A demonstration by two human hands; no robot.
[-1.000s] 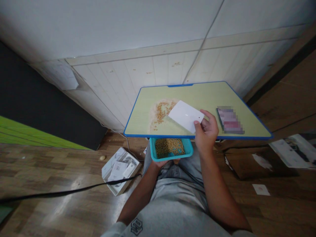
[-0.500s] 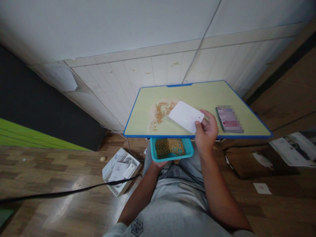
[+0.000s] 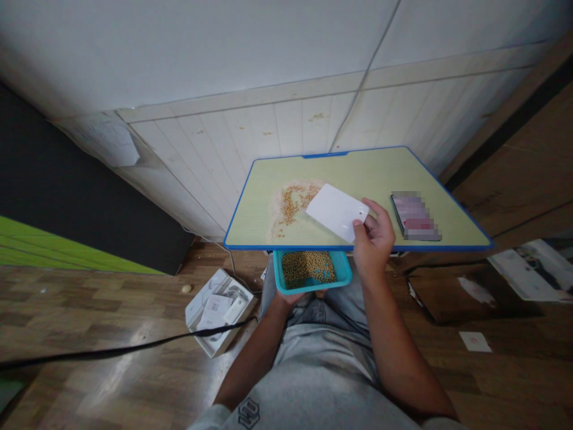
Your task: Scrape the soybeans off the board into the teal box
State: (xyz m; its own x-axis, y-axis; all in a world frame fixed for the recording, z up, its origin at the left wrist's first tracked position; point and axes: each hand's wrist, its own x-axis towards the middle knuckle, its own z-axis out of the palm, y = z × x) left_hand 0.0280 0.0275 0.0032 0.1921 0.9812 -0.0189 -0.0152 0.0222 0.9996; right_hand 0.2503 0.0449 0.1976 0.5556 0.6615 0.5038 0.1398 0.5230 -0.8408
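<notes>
My right hand [image 3: 375, 237] is closed on the corner of a white rectangular scraper card [image 3: 336, 210], whose far edge rests on the small green table with blue rim [image 3: 358, 170]. Just left of the card lies a loose pile of yellow beans [image 3: 293, 203] with pale dust round it. Below the table's front edge my left hand [image 3: 290, 295] holds up a teal tray [image 3: 310, 270] filled with the same beans; only part of that hand shows under the tray.
A phone [image 3: 414, 217] lies on the table right of my hand. On the wooden floor are an open white box [image 3: 218, 310], a black cable [image 3: 125, 346], a cardboard box [image 3: 465, 292] and papers. A white panelled wall stands behind the table.
</notes>
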